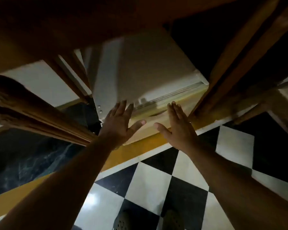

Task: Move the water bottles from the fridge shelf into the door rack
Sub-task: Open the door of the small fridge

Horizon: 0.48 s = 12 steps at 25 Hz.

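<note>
Held both arms out, forward and down. Left hand point(119, 121) flat, palm down, fingers straight and close together, thumb splayed wide toward the other hand; gripped nothing. Right hand point(178, 125) likewise flat and splayed, thumb pointed back at the left one, empty too.

Just beyond the fingertips of both hands stood a small white fridge point(148, 63), seen from above. Left fingertips lay over its front corner, right fingertips over the top edge of the door point(170, 107) — touching or only hovering, could not tell. Between the two thumbs showed the door's pale front, with a dark handle recess point(156, 115) just ahead of the gap. Door shut, so shelf, rack and bottles sat hidden behind it, out of sight ahead of the palms.

Beneath the wrists ran a yellow strip point(136, 155) along the base. Below the forearms, nearer the body, spread a black-and-white checkered floor point(148, 180), with two dark shoes point(121, 221) at its near edge. Outward of the left hand, a wooden frame point(32, 113) slanted across a dark marbled slab point(32, 155); outward of the right hand rose a wooden post point(223, 72). Above both hands, dim brown wood overhung the fridge — too dark to make out more.
</note>
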Each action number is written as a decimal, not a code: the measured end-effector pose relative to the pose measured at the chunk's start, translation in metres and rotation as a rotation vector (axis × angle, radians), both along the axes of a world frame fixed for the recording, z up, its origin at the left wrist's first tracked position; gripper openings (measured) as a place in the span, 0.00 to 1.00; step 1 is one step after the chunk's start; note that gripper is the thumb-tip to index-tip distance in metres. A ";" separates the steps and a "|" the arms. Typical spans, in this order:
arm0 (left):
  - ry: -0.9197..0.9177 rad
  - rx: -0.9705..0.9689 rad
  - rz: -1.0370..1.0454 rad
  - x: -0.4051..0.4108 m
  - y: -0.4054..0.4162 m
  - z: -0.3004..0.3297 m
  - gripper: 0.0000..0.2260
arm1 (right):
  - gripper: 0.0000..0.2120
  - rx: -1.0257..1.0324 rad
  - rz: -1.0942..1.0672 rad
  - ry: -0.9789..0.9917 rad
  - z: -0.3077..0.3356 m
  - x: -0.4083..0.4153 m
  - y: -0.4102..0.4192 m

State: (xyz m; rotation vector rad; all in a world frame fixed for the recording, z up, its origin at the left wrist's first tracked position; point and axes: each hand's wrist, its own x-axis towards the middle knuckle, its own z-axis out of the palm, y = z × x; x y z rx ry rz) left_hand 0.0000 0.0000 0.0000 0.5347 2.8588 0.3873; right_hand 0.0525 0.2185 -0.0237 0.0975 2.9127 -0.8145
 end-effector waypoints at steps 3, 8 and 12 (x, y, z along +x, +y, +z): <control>-0.008 -0.097 -0.072 -0.051 -0.006 -0.049 0.40 | 0.44 0.146 0.080 0.123 -0.063 -0.032 -0.012; 0.134 -0.183 -0.026 -0.138 -0.002 -0.096 0.34 | 0.30 0.356 -0.026 0.587 -0.128 -0.066 -0.021; 0.189 -0.127 -0.016 -0.156 0.002 -0.109 0.36 | 0.24 0.302 -0.152 0.723 -0.136 -0.080 -0.028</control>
